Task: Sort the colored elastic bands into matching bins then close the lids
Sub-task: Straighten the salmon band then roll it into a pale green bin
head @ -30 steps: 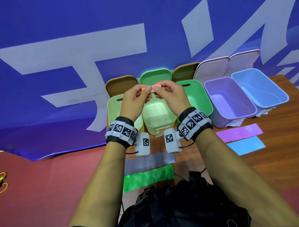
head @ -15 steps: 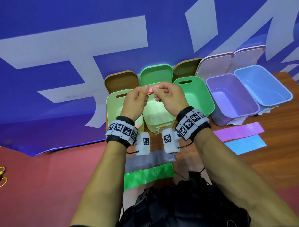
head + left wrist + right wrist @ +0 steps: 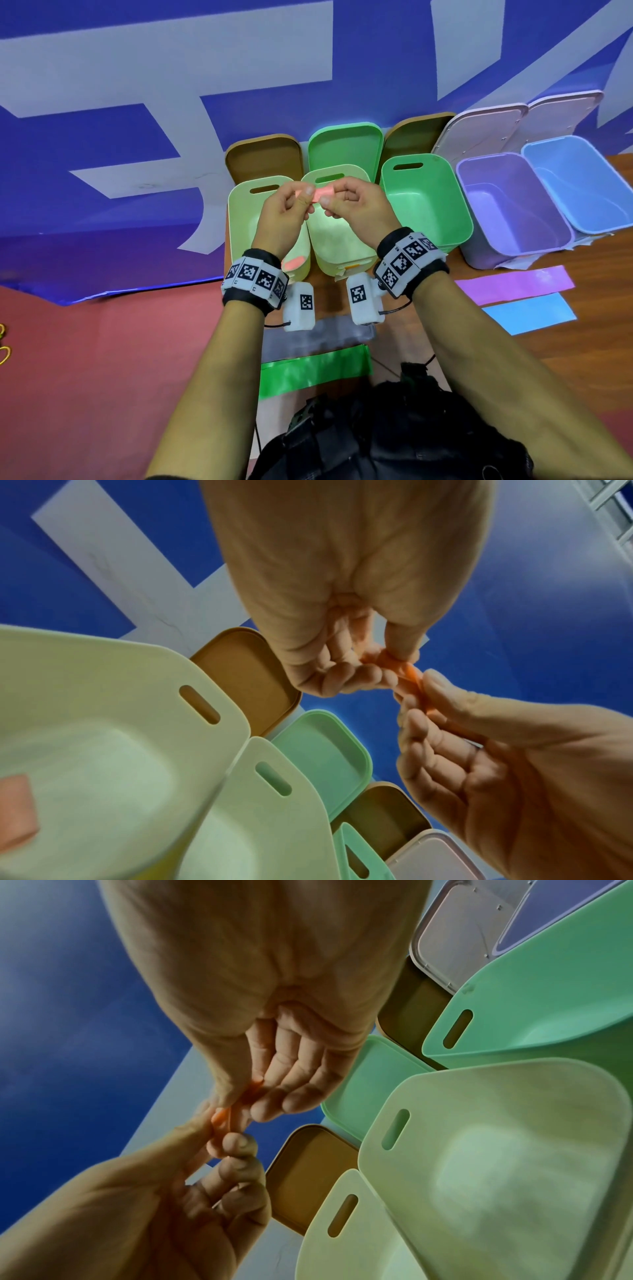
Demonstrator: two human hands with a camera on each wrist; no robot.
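The band (image 3: 322, 194) pinched at the middle is salmon pink; the bins run pale yellow-green (image 3: 239, 219), pale green (image 3: 346, 246), mint green (image 3: 424, 202), lilac (image 3: 513, 212), sky blue (image 3: 582, 192); at four o'clock lie a purple strip (image 3: 513, 284) and a blue strip (image 3: 529, 313); at six o'clock, a grey strip (image 3: 322, 337) and a bright green strip (image 3: 315, 371); the wristbands (image 3: 255, 279) bear black-and-white squares.

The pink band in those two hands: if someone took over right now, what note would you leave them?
Left hand and right hand: both pinch the pink band above the pale green bins.
Something pink already lies in the leftmost bin.
Purple band, blue band, grey band and green band lie on the table, unsorted.
All lids are open; closing remains.
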